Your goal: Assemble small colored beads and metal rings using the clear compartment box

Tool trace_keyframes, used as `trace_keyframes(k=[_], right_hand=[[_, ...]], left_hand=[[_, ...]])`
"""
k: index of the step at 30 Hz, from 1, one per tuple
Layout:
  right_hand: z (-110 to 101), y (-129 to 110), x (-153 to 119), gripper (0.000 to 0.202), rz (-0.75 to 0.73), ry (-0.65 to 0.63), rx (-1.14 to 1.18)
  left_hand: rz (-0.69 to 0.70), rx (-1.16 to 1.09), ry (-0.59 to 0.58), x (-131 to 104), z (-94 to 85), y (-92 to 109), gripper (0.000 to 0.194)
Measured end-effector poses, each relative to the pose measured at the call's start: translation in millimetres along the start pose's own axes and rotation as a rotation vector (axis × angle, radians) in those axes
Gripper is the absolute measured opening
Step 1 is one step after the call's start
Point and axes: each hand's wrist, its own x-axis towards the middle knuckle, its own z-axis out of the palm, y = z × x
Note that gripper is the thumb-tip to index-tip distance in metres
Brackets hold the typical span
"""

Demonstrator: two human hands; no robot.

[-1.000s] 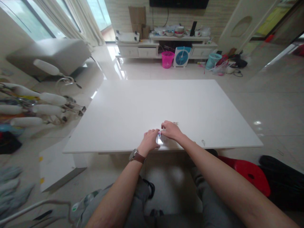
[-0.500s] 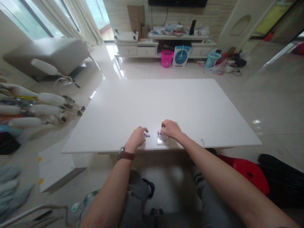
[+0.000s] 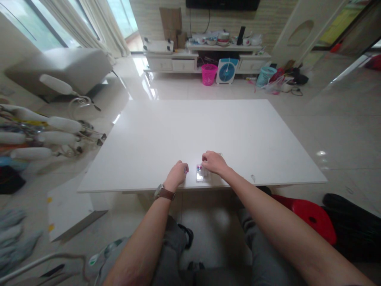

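A small clear compartment box [image 3: 199, 174] lies near the front edge of the white table [image 3: 196, 127], with pink and blue bits in its far part. My left hand [image 3: 177, 173] is to the left of the box, its fingers closed on small pink and blue pieces [image 3: 186, 170], partly hidden by the fingers. Just beyond the box's right side, my right hand [image 3: 213, 162] is curled with fingers pinched; what they hold, if anything, is too small to make out. A small clear item [image 3: 220, 154] shows behind the right hand.
Another small clear item [image 3: 253, 178] lies on the table at the right. A red stool [image 3: 312, 218] stands beside the front right edge. White padded racks [image 3: 62, 124] are at the left, and a white panel [image 3: 71, 206] leans below.
My left hand has moved slightly right, and its fingers have closed over the small pink and blue pieces. My right hand has barely moved.
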Motion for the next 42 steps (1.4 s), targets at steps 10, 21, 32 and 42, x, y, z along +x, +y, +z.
trace_keyframes(k=[10,21,32,42], right_hand=[[-3,0,-2,0.017,0.002,-0.008,0.008],[3,0,0,0.017,-0.033,-0.011,0.014],[4,-1,1,0.021,-0.042,-0.022,0.013],[2,0,0,0.014,-0.063,0.007,0.074]], left_hand=[[-0.04,-0.003,-0.008,-1,-4.5,6,0.009],[-0.014,-0.003,0.019,-4,-9.5,10,0.011],[-0.035,-0.002,0.01,-6,-11.8,12,0.015],[-0.014,-0.071,0.122,-5,-16.3,16,0.019]])
